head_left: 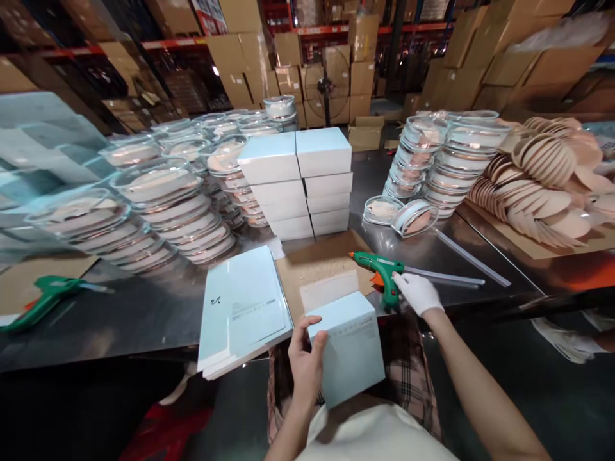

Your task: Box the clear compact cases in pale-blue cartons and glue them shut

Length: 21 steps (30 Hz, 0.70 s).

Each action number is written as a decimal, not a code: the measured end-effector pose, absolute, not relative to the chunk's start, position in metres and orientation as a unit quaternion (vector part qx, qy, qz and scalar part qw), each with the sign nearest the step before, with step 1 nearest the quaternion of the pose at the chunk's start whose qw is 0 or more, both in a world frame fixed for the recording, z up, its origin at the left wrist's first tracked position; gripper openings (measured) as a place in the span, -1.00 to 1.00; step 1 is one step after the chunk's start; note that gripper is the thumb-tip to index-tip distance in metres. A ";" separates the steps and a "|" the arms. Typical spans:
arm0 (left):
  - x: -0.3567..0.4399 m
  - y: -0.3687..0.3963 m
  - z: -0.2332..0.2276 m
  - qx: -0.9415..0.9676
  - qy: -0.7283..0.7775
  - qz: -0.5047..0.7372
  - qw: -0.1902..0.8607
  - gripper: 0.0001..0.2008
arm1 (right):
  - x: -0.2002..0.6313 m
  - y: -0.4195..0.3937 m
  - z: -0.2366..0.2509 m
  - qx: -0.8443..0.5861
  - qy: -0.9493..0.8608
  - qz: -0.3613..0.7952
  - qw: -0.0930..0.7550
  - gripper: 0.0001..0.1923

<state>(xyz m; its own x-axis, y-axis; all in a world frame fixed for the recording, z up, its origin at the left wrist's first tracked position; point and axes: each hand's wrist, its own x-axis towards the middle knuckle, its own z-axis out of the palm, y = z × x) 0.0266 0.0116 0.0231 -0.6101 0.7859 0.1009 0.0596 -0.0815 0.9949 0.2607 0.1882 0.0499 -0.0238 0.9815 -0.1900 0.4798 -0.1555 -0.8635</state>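
Observation:
My left hand (305, 358), bare, holds a folded light blue box (350, 349) by its left edge, close to my body over my lap. Its flap stands up at the far side. My right hand (417, 293) wears a white glove and grips the handle of a green glue gun (382, 267) that lies on the steel table, its nozzle pointing left over a brown cardboard sheet (319, 259). A glue stick runs out of the gun's back to the right. A pile of flat light blue box blanks (243, 307) lies left of the cardboard.
Two stacks of finished blue boxes (300, 182) stand mid-table. Stacks of clear round cases (158, 205) fill the left; more stacks of clear cases (446, 157) stand right, beside piled beige puffs (548, 173). A second green glue gun (43, 298) lies far left. Cartons line the shelves behind.

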 end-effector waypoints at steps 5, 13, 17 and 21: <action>0.029 0.013 0.021 0.367 0.597 0.638 0.318 -0.51 | 0.230 0.152 0.062 -0.499 -0.577 0.531 0.370 -0.56; 0.028 0.021 0.011 0.316 0.550 0.680 0.368 -0.37 | 0.231 0.142 0.060 -0.222 -0.682 0.613 0.333 -0.14; 0.022 0.024 0.012 0.353 0.548 0.681 0.333 -0.38 | 0.241 0.142 0.069 -0.157 -0.802 0.499 0.287 -0.48; 0.020 0.020 0.019 0.425 0.575 0.618 0.327 -0.44 | 0.241 0.144 0.071 -0.137 -0.842 0.459 0.249 -0.67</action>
<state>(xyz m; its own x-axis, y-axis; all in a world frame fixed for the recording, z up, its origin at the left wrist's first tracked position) 0.0204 0.0205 0.0185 -0.4258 0.8924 0.1492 0.0845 -0.1249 0.9886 0.2408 0.1445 0.0710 -0.8386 0.4586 0.2938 0.0010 0.5408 -0.8412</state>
